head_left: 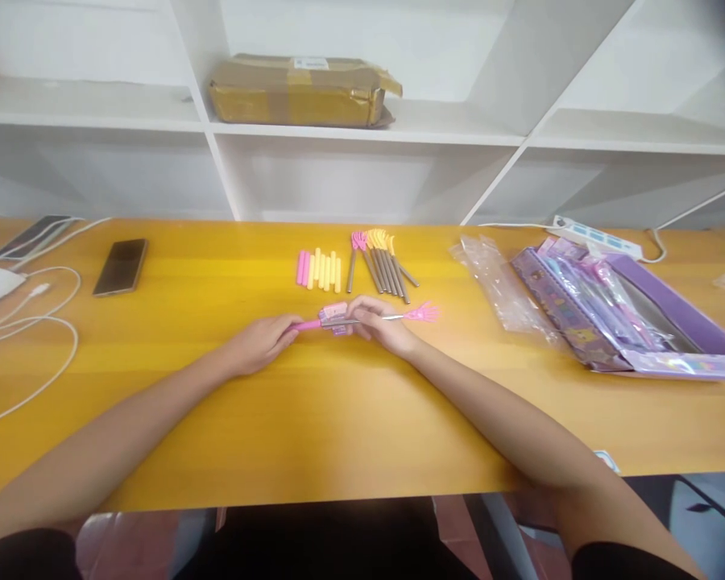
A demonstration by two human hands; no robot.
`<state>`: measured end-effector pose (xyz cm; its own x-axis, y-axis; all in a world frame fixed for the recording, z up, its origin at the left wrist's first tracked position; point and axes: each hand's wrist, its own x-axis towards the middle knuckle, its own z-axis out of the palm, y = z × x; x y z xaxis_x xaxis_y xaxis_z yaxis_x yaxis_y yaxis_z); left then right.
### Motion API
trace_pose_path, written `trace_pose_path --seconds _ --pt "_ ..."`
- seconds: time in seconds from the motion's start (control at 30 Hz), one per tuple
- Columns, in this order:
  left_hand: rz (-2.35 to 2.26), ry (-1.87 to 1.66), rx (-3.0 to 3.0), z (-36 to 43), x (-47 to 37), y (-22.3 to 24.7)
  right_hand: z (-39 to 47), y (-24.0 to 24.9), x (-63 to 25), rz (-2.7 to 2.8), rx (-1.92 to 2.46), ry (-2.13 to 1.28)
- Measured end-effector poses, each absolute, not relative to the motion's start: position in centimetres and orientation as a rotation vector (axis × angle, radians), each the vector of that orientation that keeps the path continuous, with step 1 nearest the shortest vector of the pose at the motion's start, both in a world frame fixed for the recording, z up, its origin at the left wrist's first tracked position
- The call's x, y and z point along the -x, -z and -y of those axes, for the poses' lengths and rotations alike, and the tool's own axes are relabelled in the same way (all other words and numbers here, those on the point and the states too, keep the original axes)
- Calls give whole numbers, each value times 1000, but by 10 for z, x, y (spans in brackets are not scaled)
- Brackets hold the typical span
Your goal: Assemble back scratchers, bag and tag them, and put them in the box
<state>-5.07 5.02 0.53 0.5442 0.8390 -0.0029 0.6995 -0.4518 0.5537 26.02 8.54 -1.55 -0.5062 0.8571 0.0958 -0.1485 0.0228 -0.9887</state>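
Bench [314, 435], clock face laid over its top: loose tubes [319, 269] and, just right of them, bundled rods [387, 267] at twelve; phone [120, 267] at ten; open box [634, 310] at two, power strip [598, 237] behind it. Shelving [362, 138] rises beyond, carton [302, 93] on its ledge.

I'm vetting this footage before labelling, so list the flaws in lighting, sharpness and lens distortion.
Head view: soft shading inside the white shelf; table paler toward the right; bright glints on the clear plastic wrap; left forearm and right forearm stretched toward the lower corners; top right corner darkened; pink label too soft to read.
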Motion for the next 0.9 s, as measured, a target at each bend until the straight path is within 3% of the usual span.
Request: trace_pose_path --seconds 0.9 --pt "-1161 -348 -2374 -48 52 -3 -77 5 -257 1634 736 -1546"
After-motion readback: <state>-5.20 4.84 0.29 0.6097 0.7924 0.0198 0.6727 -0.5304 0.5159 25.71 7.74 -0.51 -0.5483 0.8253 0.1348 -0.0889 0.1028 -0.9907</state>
